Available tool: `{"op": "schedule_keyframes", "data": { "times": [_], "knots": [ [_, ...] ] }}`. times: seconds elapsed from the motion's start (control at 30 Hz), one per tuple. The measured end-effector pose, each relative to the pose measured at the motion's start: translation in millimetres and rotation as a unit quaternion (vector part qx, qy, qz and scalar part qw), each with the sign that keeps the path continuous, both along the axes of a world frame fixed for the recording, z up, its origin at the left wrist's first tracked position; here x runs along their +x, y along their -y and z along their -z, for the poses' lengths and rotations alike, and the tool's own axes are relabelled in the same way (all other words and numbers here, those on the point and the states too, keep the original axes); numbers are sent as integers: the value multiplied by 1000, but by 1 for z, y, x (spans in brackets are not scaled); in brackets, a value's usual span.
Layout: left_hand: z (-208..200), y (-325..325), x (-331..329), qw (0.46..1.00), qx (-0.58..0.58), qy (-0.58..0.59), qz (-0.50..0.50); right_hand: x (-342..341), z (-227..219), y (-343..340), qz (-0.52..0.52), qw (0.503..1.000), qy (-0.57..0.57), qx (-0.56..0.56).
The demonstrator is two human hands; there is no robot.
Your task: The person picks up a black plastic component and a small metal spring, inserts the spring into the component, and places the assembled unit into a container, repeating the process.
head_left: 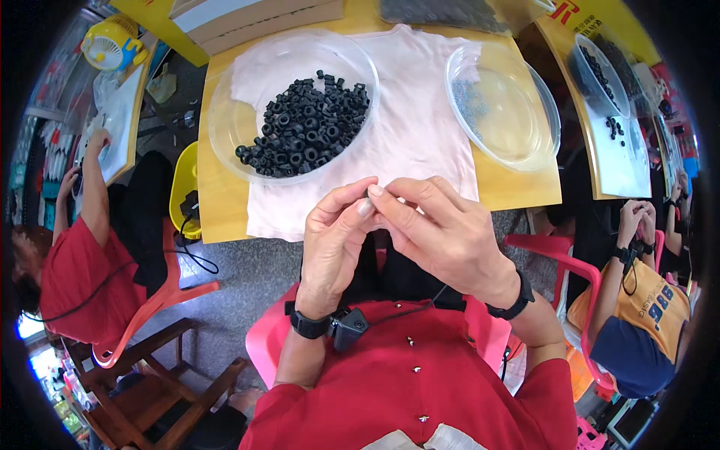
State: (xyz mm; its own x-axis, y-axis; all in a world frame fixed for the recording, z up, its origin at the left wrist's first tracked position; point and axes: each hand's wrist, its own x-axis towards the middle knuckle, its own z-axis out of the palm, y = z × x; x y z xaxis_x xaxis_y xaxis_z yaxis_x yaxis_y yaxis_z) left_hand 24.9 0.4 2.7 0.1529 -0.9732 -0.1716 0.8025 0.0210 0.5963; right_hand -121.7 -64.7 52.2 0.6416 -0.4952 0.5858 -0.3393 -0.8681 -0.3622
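My left hand [337,240] and my right hand [450,232] meet above the near edge of the table, fingertips pinched together. Between them a small dark part [367,193] barely shows; the fingers cover most of it. Beyond my hands, to the left, a clear round plastic bowl [220,139] holds a heap of small black ring-shaped parts [311,131]. A second clear bowl [556,124] at the right has tiny clear bits [471,105] along its left side. Under the bowls lies a pale pink cloth [420,142], which hangs over the table's near edge.
A cardboard box [262,19] and a tray of dark parts [442,11] stand at the far side. A yellow basin [182,176] is left of the table [517,187]. People in red [97,277] and orange [645,315] tops sit at neighbouring tables.
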Motion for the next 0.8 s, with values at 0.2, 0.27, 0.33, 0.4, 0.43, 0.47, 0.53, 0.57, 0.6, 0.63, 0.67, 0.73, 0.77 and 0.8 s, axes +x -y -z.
{"op": "schedule_keyframes", "data": {
  "times": [0.2,0.27,0.33,0.4,0.43,0.47,0.53,0.57,0.6,0.63,0.67,0.73,0.77,0.8],
  "knots": [
    [15,9,12,998,-57,-9,21,17,-18,50,-4,992,-44,122],
    [16,12,15,999,-42,-3,18,32,-16,71,25,991,-58,121],
    [19,15,17,998,-44,17,37,43,-6,91,-25,994,-89,57],
    [21,16,17,999,-33,19,36,54,0,101,-34,992,-112,37],
    [20,15,17,998,-23,38,43,58,3,105,-48,988,-144,13],
    [19,15,17,997,-12,56,50,62,5,108,-64,982,-175,-11],
    [19,15,18,997,-20,55,53,67,10,112,-69,978,-195,-14],
    [18,15,19,997,-16,57,55,69,12,113,-76,974,-213,-18],
    [18,15,19,997,-12,60,56,72,12,113,-76,974,-214,-17],
    [18,15,19,997,-12,59,56,75,11,112,-63,971,-229,-6],
    [18,16,20,996,-11,58,61,77,11,112,-50,968,-245,4],
    [18,16,20,996,-11,57,66,76,16,116,-44,970,-237,20],
    [18,16,20,996,-11,58,68,75,18,118,-39,972,-229,37],
    [17,16,19,996,-11,60,70,73,17,118,-39,972,-229,36]
  ]
}}
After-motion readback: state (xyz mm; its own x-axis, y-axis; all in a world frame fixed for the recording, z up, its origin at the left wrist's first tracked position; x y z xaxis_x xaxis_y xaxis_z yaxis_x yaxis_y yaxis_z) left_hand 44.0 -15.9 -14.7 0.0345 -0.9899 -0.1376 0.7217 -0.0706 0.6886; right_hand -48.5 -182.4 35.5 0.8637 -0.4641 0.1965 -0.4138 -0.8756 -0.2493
